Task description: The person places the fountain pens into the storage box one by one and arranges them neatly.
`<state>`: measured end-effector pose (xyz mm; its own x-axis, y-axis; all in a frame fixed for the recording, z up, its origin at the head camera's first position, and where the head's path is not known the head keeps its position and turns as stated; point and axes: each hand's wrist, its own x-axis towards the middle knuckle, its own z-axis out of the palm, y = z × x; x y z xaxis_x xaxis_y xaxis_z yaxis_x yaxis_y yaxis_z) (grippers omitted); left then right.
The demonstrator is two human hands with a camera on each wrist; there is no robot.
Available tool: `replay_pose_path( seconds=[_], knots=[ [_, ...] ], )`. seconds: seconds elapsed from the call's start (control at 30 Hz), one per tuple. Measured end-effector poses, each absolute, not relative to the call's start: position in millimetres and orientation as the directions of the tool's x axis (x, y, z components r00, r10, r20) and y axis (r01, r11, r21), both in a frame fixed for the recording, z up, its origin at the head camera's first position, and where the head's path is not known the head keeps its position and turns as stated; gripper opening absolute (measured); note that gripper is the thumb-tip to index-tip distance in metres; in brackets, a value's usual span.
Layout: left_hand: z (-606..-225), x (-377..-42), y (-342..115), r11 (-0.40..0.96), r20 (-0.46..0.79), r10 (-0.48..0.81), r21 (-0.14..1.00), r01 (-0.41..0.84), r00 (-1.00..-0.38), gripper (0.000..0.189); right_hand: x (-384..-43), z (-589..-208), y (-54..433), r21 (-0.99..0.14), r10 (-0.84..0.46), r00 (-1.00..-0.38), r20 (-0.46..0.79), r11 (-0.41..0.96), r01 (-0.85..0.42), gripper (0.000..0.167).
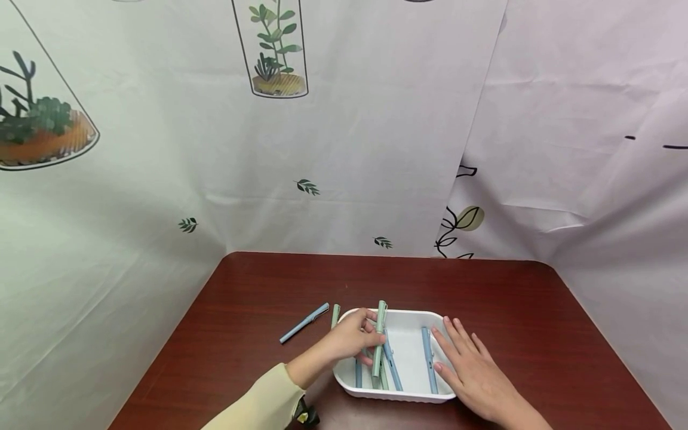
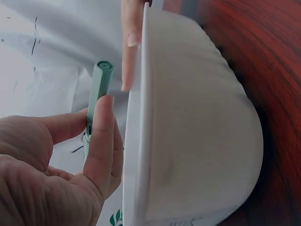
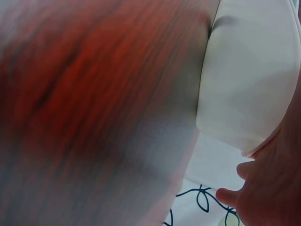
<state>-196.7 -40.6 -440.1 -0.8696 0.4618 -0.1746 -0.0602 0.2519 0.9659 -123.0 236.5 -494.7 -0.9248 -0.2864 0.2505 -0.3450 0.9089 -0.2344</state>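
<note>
I'm watching the left hand (image 1: 355, 337) hovering over the left part of the tray (image 1: 405, 396), its forearm slanting in across the tray's near left corner in a pale yellow sleeve (image 1: 258, 400). Its fingers are closing round a green pen (image 1: 380, 319), thumb on one side and fingertips on the other, and from the left wrist view I'm seeing that pen standing clear above the tray's rim.

The right hand (image 1: 473, 370) is lying along the tray's right side, fingers straight and spread, thumb and index tip reaching over the rim; it is gripping nothing, and I can't tell how firmly it is pressing.

In the tray, a blue pen (image 1: 429, 358) is lying near the right wall, another is lying near the middle, a third is showing partly at the left, and a second green pen is resting under the held one. I'm also finding a blue pen (image 1: 304, 323) lying left of the tray on the worktop (image 1: 242, 358), and a green pen (image 1: 335, 315) just beside the tray's far left corner.
</note>
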Motion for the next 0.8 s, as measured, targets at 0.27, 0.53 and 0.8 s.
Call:
replay_pose_path(
  seconds=[0.27, 0.53, 0.8],
  knots=[
    [-443, -195, -25, 0.255, -0.188, 0.472, 0.964, -0.071, -0.861, 0.044, -122, -494, 237, -0.261, -0.287, -0.927, 0.240, 0.901, -0.346, 0.060],
    [-450, -193, -7, 0.288, -0.210, 0.478, 0.955, -0.073, -0.853, 0.042, -123, -494, 237, -0.266, -0.285, -0.931, 0.227, 0.902, -0.341, 0.059],
    [-457, -191, 6, 0.345, -0.214, 0.482, 0.938, -0.040, -0.850, 0.039, -123, -494, 237, -0.242, -0.298, -0.922, 0.248, 0.902, -0.357, 0.059]
  ],
)
